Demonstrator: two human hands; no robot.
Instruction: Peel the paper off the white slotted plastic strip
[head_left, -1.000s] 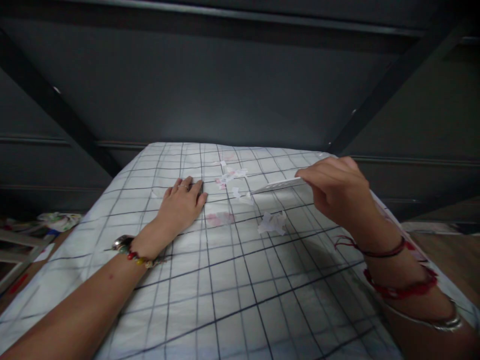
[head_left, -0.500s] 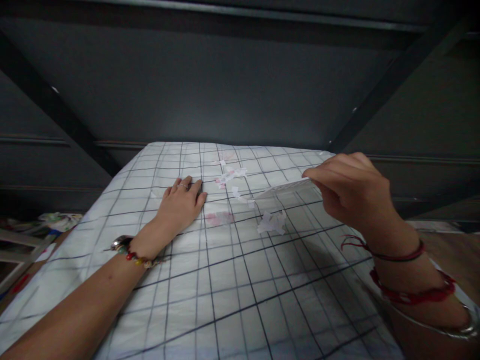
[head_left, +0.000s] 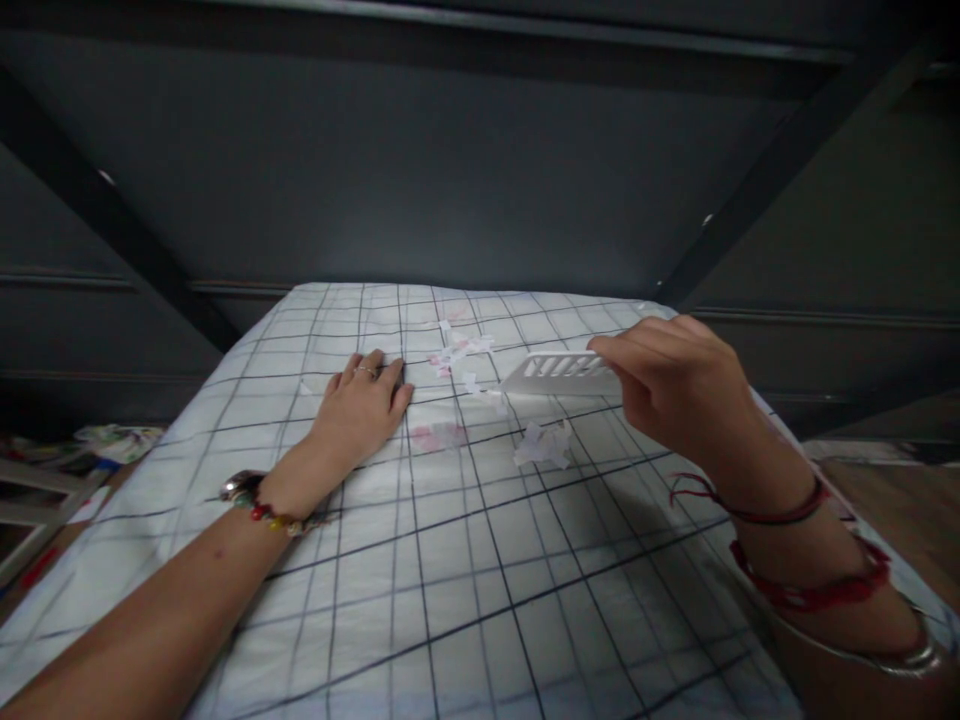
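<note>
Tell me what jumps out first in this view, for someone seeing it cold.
First, the white grid-lined sheet filling the lower frame against a dark wall, with torn paper scraps scattered near its middle. Next, the right hand, raised above the sheet, pinches a white slotted plastic piece beside the scraps. The left hand lies flat on the sheet, a beaded bracelet on its wrist.

The single head-worn view looks forward and down from near, along the white black-gridded cloth (head_left: 450, 560) toward the far dark grey wall (head_left: 420, 170).
</note>
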